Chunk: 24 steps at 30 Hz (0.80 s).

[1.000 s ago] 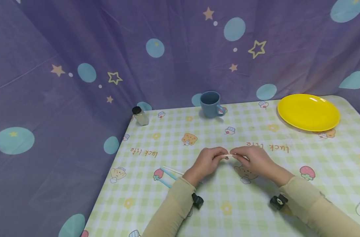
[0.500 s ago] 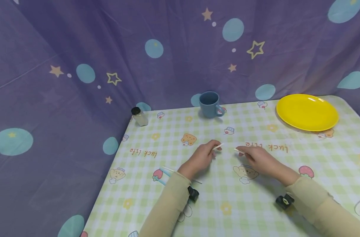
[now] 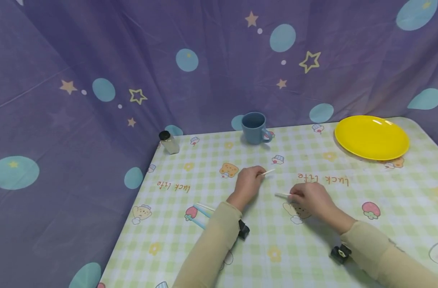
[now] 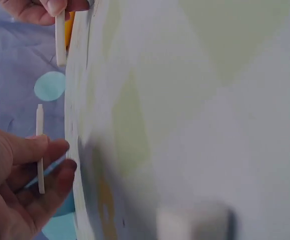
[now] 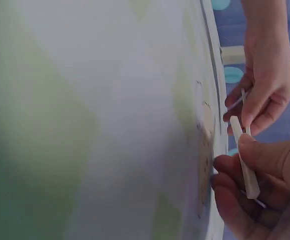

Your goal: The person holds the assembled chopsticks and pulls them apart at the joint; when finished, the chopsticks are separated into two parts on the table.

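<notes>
My left hand [image 3: 248,185] pinches a thin white stick [image 3: 270,172] between thumb and fingers, above the middle of the table. To its right, my right hand [image 3: 310,199] pinches another short white stick [image 3: 283,195], which points left toward the left hand. The two hands are apart. In the left wrist view, the left hand's stick [image 4: 40,120] has a narrower tip at its upper end. The right wrist view shows the right hand's stick [image 5: 248,172] as flat-sided, held under the thumb.
Light blue prongs [image 3: 199,222] and a thin white rod [image 3: 205,206] lie partly hidden by the left forearm. A blue mug [image 3: 254,130] and a black-lidded jar [image 3: 170,145] stand at the back. The yellow plate [image 3: 371,138] lies back right. A purple curtain [image 3: 211,92] hangs behind.
A second ago both hands' fingertips met at a white piece; they have since parted, each with a stick. Lately the left hand moved slightly farther away, while the right stick came to point left.
</notes>
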Each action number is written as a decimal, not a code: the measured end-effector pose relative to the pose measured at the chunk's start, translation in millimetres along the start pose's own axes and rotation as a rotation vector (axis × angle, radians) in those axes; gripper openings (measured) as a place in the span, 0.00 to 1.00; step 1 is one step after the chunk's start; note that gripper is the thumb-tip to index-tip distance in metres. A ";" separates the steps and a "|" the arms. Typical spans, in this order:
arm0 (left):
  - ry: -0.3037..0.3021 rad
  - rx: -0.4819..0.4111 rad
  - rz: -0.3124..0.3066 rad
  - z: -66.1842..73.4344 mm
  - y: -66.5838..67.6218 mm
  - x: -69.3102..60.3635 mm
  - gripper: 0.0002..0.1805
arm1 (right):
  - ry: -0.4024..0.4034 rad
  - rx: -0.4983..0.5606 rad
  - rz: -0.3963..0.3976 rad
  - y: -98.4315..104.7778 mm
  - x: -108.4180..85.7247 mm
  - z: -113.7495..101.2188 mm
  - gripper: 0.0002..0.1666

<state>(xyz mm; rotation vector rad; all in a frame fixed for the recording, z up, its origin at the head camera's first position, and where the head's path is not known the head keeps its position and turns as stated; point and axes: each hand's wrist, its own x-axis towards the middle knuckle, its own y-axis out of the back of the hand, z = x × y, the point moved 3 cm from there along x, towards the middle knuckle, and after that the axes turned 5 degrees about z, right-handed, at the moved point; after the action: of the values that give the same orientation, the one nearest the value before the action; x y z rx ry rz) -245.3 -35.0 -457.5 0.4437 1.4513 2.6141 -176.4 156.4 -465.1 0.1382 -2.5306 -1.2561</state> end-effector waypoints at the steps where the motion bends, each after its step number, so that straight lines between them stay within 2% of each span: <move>1: 0.017 0.009 0.009 1.1 -1.1 1.0 0.05 | -0.017 0.004 -0.004 -0.8 -0.6 0.1 0.06; 5: 0.068 0.032 0.034 3.8 -5.5 5.5 0.02 | -0.080 0.027 -0.022 -3.2 -2.9 -0.1 0.10; 10: 0.105 0.027 0.005 3.5 -12.3 9.5 0.04 | -0.131 0.039 -0.073 -7.3 -4.8 -1.0 0.14; 24: 0.103 0.051 -0.029 1.2 -21.2 18.9 0.12 | -0.114 -0.001 -0.119 -9.6 0.1 -1.0 0.20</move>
<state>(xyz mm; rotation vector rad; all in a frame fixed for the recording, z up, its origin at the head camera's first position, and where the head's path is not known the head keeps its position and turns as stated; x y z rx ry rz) -263.7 -18.2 -471.1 0.2951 1.5452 2.6179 -176.7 149.7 -472.1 0.2261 -2.6527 -1.3454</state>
